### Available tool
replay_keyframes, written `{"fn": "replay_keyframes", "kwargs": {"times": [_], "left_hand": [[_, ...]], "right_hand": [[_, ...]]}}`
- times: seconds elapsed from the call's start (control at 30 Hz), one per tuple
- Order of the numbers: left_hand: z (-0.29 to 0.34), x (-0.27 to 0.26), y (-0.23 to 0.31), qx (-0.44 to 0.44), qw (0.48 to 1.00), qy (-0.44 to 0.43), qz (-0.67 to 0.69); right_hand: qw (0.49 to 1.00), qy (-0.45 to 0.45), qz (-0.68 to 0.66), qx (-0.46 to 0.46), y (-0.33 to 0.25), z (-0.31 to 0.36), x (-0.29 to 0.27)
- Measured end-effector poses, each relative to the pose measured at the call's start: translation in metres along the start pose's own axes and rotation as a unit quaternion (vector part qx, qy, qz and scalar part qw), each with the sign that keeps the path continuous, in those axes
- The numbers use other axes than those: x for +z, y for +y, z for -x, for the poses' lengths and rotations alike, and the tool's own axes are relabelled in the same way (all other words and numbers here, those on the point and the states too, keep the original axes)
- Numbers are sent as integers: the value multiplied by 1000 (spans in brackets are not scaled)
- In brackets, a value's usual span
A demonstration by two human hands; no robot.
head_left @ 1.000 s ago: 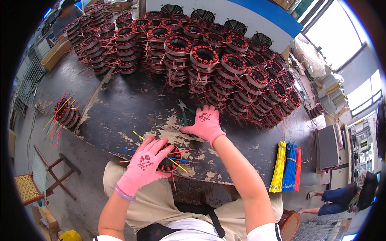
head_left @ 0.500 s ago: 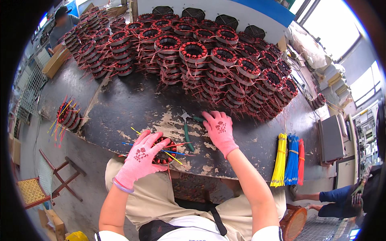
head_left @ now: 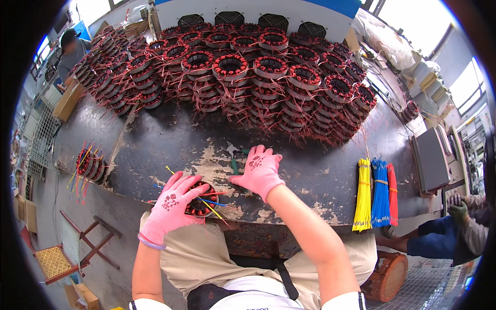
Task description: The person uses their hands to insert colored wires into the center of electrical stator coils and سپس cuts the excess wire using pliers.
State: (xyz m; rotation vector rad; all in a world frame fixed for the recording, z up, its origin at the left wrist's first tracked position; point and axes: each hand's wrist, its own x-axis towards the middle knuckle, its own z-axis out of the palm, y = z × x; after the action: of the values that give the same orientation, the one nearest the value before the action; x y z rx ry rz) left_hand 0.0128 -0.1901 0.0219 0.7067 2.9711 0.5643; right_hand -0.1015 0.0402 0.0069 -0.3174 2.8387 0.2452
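My left hand (head_left: pixel 173 204), in a pink glove, grips a motor stator (head_left: pixel 212 190) at the table's front edge. The fingers lie over its near left side and hide part of it. Yellow, blue and red wires stick out from this stator. To the right, my right hand (head_left: pixel 260 172), also gloved in pink, lies over the green-handled pliers (head_left: pixel 233 165). Its thumb and fingers are spread apart across the handles, and much of the handles is hidden under the palm. The pliers' metal jaws point away from me, toward the stacked stators.
Stacks of stators with red wires (head_left: pixel 230 67) fill the back of the table (head_left: pixel 170 139). Bundles of yellow (head_left: pixel 362 196), blue (head_left: pixel 381 194) and red wires (head_left: pixel 392 194) lie at right. Several wired stators (head_left: pixel 92 165) sit at left. Another person (head_left: pixel 462 222) is at far right.
My right hand has moved left over the pliers' handles, its thumb now stretched out to the left. My left hand stays on the stator. The whole view has shifted slightly.
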Motion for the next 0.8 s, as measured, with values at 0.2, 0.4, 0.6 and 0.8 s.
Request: {"fn": "replay_keyframes", "kwargs": {"times": [0.2, 0.4, 0.6, 0.8], "left_hand": [[-1, 6, -6, 11, 999, 30, 0], [-36, 29, 13, 25, 998, 47, 19], [-80, 32, 12, 107, 994, 30, 11], [-95, 31, 16, 84, 996, 9, 10]], "right_hand": [[977, 89, -193, -21, 44, 2, 15], [502, -205, -840, -7, 139, 80, 62], [457, -311, -833, -9, 146, 137, 65], [457, -367, -810, 21, 140, 132, 74]]}}
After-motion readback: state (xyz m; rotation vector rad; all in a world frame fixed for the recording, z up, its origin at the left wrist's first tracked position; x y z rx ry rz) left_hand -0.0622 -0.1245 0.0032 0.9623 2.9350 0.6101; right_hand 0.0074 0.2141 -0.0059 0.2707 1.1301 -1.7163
